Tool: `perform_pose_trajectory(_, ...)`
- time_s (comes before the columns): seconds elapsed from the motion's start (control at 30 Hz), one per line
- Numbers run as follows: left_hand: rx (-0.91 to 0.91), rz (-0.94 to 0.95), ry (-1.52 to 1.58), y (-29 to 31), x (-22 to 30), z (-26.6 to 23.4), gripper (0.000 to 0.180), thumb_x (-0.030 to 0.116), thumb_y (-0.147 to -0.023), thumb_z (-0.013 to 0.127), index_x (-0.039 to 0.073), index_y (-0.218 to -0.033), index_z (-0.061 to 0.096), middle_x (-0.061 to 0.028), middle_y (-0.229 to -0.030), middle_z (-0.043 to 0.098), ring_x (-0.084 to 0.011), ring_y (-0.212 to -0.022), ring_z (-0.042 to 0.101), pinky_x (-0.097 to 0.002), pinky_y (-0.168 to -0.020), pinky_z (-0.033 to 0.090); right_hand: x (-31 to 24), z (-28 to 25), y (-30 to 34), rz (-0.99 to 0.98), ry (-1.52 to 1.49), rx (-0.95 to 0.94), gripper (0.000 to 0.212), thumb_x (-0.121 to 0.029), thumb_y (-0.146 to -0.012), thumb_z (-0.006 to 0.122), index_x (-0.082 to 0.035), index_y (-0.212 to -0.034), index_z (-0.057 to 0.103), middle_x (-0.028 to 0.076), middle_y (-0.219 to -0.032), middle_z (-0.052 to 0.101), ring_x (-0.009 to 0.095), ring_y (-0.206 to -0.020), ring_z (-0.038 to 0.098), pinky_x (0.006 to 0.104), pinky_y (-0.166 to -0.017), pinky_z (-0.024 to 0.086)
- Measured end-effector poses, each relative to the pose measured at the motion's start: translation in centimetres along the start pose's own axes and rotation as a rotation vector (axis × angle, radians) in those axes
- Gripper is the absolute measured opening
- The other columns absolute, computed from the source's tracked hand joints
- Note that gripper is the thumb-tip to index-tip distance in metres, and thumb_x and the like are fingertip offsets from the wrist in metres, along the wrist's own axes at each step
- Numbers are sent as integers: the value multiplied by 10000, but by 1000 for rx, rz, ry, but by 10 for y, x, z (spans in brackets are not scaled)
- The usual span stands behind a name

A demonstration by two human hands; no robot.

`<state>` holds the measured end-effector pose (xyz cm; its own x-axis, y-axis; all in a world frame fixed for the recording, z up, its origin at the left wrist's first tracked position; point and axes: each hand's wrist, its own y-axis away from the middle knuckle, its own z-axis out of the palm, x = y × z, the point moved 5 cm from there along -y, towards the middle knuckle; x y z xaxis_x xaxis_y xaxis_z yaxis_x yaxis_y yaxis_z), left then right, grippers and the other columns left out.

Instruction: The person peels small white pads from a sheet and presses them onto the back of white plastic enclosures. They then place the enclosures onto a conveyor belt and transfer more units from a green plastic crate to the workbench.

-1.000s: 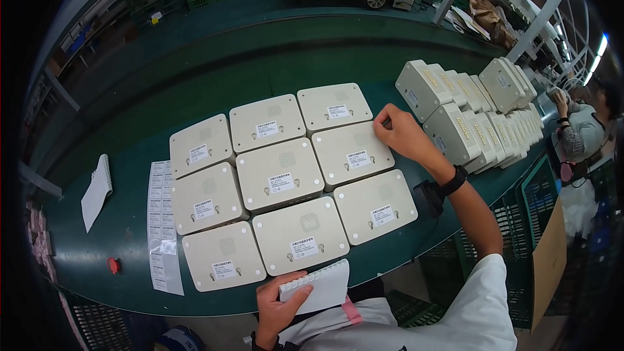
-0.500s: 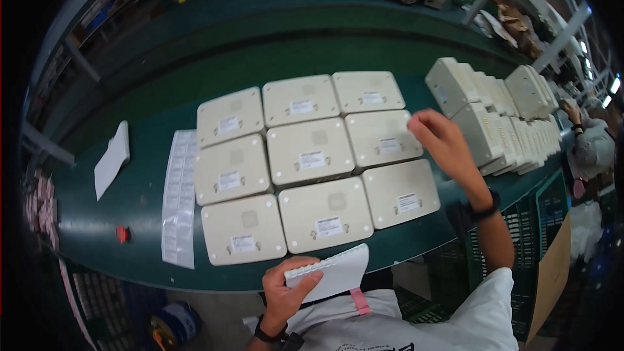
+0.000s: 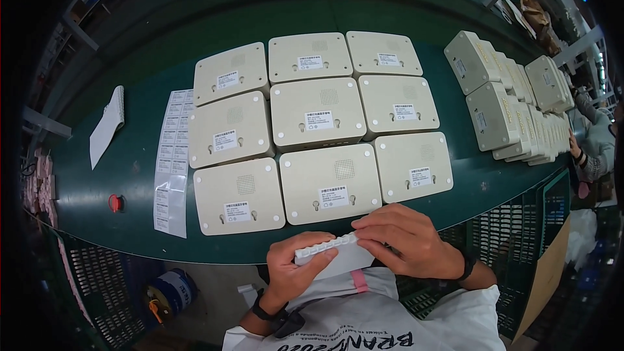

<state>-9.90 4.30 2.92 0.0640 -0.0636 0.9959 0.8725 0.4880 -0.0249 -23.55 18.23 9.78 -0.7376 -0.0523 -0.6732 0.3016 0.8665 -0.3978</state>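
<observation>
My left hand [image 3: 294,272] is closed around one end of a white sheet [image 3: 344,261] with a row of small raised bumps along its bent upper edge. At the other end of that edge, my right hand [image 3: 406,242] has its thumb and fingertips pinched together; whether a loose bump is between them is hidden. Just beyond both hands lie cream plastic boxes in three rows of three, among them the front middle box [image 3: 305,172]. Each carries a white label and keyhole slots, and white round pads show at corners of several boxes.
A label sheet [image 3: 170,169] lies left of the boxes. Farther left are a folded white sheet [image 3: 107,127] and a red cap [image 3: 116,203]. Stacked cream boxes [image 3: 497,114] stand at right, with a co-worker's hand [image 3: 574,146] beside them. Green crates [image 3: 513,227] sit below the table edge.
My right hand has come back from the right-hand middle box to the white sheet's bumpy edge. The left hand still holds the sheet. The view has tilted downward.
</observation>
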Motion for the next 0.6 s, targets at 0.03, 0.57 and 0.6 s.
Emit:
perform_pose_trajectory(0.03, 0, -1, 0, 0, -1, 1, 225, -38, -784, 763, -34, -1004, 717, -156, -987, 743, -178, -862, 704, -287, -761, 547, 1, 1, 1, 1, -1, 0, 224, 18, -749, 792, 23, -945, 684, 138, -1006, 716, 271, -863, 692, 352, -728, 562)
perform_pose_trajectory(0.57, -197, -109, -10, -7, 3, 10, 306, -42, -774, 751, -40, -1078, 716, -189, -1236, 666, -154, -1039, 645, -287, -881, 505, -3, 9, 11, -77, 192, 128, 178, 6, -747, 773, 5, -906, 692, 130, -959, 720, 263, -831, 680, 334, -692, 559)
perform_pose_trajectory(0.6, -174, -62, 1, -8, 4, 12, 307, -38, -797, 744, -32, -1103, 712, -176, -1194, 682, -144, -971, 645, -269, -832, 503, -4, 10, 13, -127, 250, 152, 170, 1, -748, 769, 0, -902, 695, 130, -951, 721, 257, -823, 681, 332, -681, 558)
